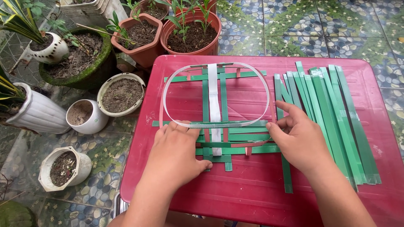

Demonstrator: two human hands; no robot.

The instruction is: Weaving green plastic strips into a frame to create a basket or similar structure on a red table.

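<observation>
Both hands lay palm down on the red table (252,189), near its front edge. The left hand (174,157) was flat and loose, with its fingers pressed on the front side of the white hoop (215,94) where that lay over the woven strips (221,141). It gripped nothing. The right hand (296,141) sat to the right of the weave, its fingers slightly bent and spread. Its fingertips touched the right ends of the green strips in the weave and one long green strip (286,176) that ran toward the front edge of the table. I could not tell if it pinched a strip or only pushed on it.

The weave sat in the middle of the table. One white strip (213,96) ran up its middle, with a green strip on each side. Several green strips crossed them, too many laid over each other to count for sure. One hoop lay on top.

A pile of loose green strips (336,117) lay on the right part of the table, about ten of them.

Off the left edge of the table stood four white pots (84,117) with soil. Past the back edge stood three brown pots (189,38) and one mossy pot (80,63).
</observation>
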